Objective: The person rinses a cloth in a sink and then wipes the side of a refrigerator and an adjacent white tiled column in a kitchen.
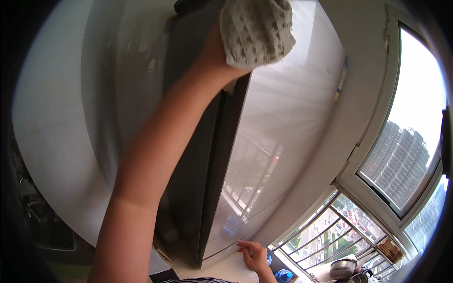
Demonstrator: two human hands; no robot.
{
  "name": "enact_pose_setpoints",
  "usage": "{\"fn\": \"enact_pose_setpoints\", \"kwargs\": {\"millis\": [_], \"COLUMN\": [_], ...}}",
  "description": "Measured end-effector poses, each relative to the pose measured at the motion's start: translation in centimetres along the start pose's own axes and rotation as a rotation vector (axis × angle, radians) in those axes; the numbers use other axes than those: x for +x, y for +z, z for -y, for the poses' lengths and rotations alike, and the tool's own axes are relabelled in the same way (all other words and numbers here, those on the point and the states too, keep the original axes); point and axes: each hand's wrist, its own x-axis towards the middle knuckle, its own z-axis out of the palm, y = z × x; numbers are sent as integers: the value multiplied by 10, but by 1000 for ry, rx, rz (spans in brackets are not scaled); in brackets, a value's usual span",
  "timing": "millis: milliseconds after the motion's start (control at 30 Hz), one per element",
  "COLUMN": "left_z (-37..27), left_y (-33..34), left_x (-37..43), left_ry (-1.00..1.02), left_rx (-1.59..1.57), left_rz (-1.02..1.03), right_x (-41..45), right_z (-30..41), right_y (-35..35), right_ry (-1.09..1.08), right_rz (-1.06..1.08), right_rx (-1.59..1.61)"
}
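Observation:
My left hand (pixel 244 53) is raised at the top centre, mostly hidden by a grey textured cloth (pixel 256 33) it holds. Cloth and hand are at the upper edge of a tall dark panel (pixel 191 148), beside a glossy pale wall surface (pixel 279 116); whether the cloth touches either cannot be told. My left forearm crosses in front of the panel. Low in the view, my right hand (pixel 254 255) holds nothing, with its index finger extended and the other fingers loosely curled. It is near the foot of the pale surface, close to blue-capped plastic bottles (pixel 284 275).
An open window (pixel 396 169) with metal bars (pixel 327 230) stands at the right. Metal pots (pixel 342 268) and a brown brush-like thing (pixel 390 250) are near the sill. A sink (pixel 46 223) is at the far left, below a curved pale surface (pixel 53 123).

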Motion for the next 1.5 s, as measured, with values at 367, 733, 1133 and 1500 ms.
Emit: {"fn": "enact_pose_setpoints", "kwargs": {"millis": [367,733,1133,1500], "left_z": [-64,-79,-31,-41], "left_y": [26,-27,-46,-37], "left_x": [-256,-247,95,-147], "left_ry": [-769,-1348,-1291,-863], "left_rx": [-371,-1431,-2919,-2308], "left_rz": [-255,-368,115,-376], "right_x": [-8,-14,-50,-24], "right_z": [38,80,56,26], "right_y": [36,65,28,92], "right_ry": [176,179,339,282], "right_rz": [77,34,-195,38], "right_rx": [-25,-103,-71,-48]}}
